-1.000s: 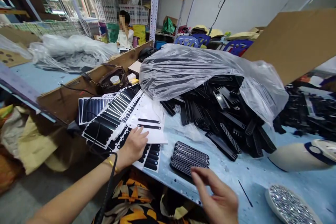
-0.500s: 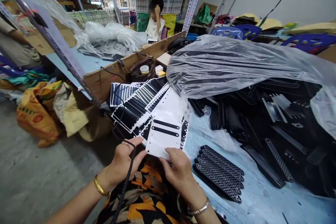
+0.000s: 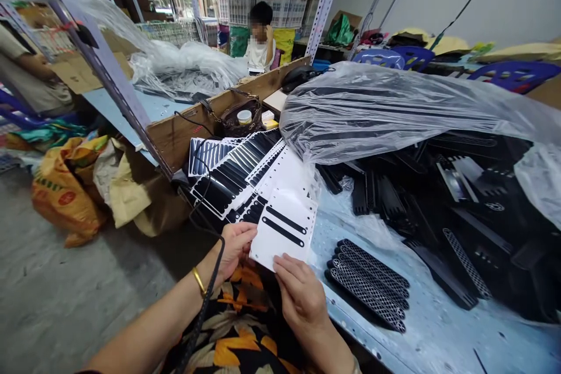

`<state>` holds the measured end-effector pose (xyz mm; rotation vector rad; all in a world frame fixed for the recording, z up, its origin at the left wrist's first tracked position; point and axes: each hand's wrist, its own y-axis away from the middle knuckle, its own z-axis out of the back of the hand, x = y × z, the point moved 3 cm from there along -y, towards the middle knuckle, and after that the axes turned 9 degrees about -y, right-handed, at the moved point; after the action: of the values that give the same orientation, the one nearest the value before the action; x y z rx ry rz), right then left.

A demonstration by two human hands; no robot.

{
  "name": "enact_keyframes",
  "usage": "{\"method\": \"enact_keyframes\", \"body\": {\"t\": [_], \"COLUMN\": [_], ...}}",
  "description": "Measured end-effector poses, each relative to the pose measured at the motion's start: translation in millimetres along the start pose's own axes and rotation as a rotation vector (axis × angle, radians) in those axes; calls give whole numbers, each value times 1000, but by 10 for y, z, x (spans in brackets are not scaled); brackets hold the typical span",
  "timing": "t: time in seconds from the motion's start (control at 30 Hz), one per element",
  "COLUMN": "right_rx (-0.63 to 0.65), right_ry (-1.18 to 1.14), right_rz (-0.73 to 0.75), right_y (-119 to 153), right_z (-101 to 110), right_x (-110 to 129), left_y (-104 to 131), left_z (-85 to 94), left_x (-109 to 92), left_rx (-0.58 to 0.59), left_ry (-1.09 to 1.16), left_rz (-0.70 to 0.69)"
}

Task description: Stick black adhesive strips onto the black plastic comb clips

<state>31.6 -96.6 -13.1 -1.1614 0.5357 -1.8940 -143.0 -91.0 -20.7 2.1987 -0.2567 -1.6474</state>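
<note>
A white backing sheet (image 3: 276,248) with two long black strip stickers (image 3: 284,228) across its middle is held in front of me. My left hand (image 3: 234,248) pinches its left edge between thumb and fingers. At the lower edge, my right hand (image 3: 302,292) grips the sheet, fingers on top and the thumb hidden beneath. Behind it lie more sticker sheets (image 3: 221,184), overlapping and filled with black strips. To the right, several black strips with a mesh pattern (image 3: 368,283) lie side by side on the blue tabletop (image 3: 438,339).
Clear plastic sheeting (image 3: 385,111) covers part of a heap of black plastic parts (image 3: 473,228) on the right. A wooden board (image 3: 184,134) edges the table, with a brown bag (image 3: 239,114) beside it. Someone (image 3: 262,41) sits beyond. Orange sacks (image 3: 65,193) stand on the floor at left.
My left hand has closed on the sheet's left edge. The sheet has shifted slightly right and tilted clockwise, and my right hand has moved a little with its fingers now over the lower edge.
</note>
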Motion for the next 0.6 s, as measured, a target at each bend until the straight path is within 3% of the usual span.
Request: {"method": "enact_keyframes", "body": {"t": [0.13,0.27,0.37,0.47,0.6], "right_rx": [32,70,61,-80,-141], "right_ry": [20,-25,-91,-34,-44], "right_rz": [20,7,-115,-232,-422], "right_y": [169,159,48,-84,-216], "right_z": [-4,64,145,176,42], "right_x": [89,191,195,62,-175], "left_y": [-59,-75,-43,3,44], "left_z": [-80,-123,-153,-222,-359], "left_x": [36,68,42,-5,-59], "left_rx": [-64,-90,-70,-16,65], "left_ry": [-38,-49,-19,14,17], "left_rz": [6,-73,-130,-157,-200]}}
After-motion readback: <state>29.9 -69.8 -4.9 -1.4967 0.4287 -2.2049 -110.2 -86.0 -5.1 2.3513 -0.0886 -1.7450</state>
